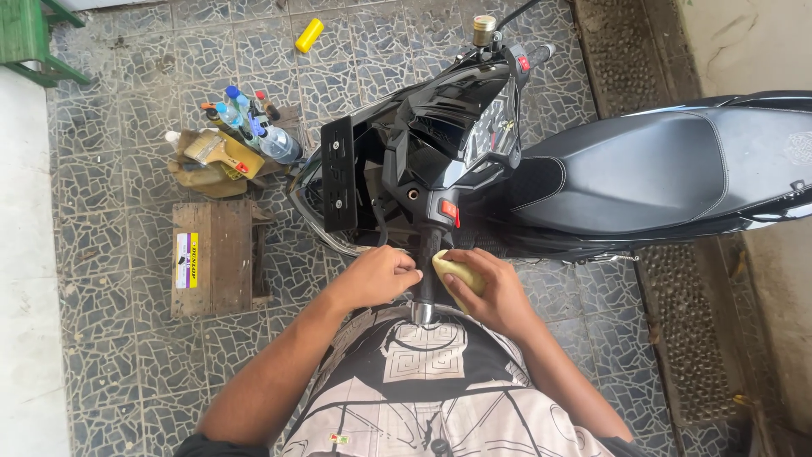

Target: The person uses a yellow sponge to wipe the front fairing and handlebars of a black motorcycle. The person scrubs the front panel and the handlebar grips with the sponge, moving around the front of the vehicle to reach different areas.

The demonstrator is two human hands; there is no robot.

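A yellow sponge [458, 272] is pressed by the right hand [489, 290] against the black handlebar grip [428, 275], which is clasped by the left hand [381, 276]; a wooden stool [213, 258] is seen left.

Both forearms reach forward; left hand [381, 275] curled left of the handlebar grip [428, 279], right hand [495, 292] cupped right, apparently clutching something.

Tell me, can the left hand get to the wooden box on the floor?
Probably yes. The left hand rests by the handlebar grip, and only bare tiled floor lies between it and the wooden box.
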